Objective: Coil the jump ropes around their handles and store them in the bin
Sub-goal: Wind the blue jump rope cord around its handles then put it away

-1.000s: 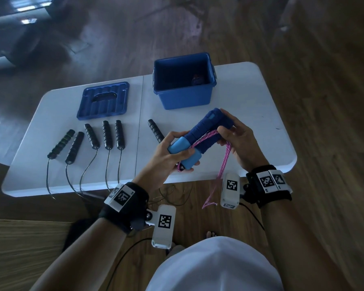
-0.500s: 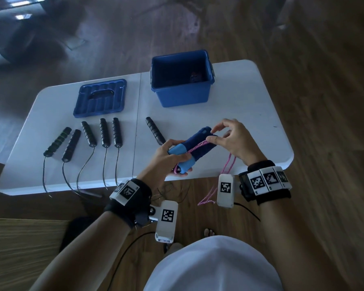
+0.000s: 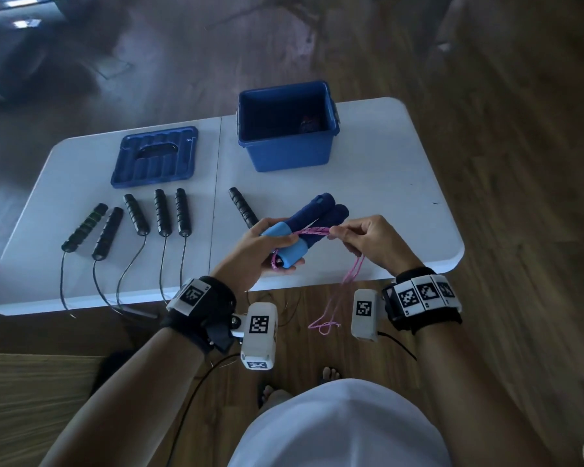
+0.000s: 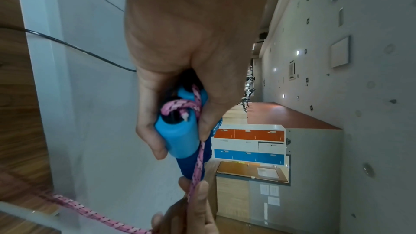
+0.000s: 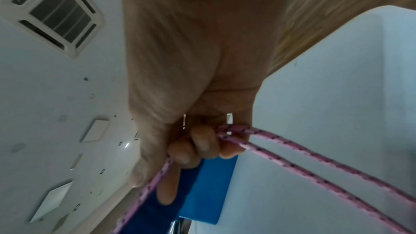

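Observation:
My left hand grips the light-blue ends of two blue jump-rope handles held side by side above the table's front edge; the left wrist view shows the same handles. A pink rope runs from the handle ends across to my right hand, which pinches it taut just right of the handles. The rest of the rope hangs doubled below the table edge. In the right wrist view two strands of pink rope leave my curled fingers. The blue bin stands open behind.
Several black jump-rope handles lie in a row on the white table, their thin cords hanging over the front edge. One more black handle lies just behind my left hand. The blue bin lid lies at the back left.
The handles have dropped lower and swung so their dark ends point away. My right hand has come off the handles and moved right, drawing the pink rope taut.

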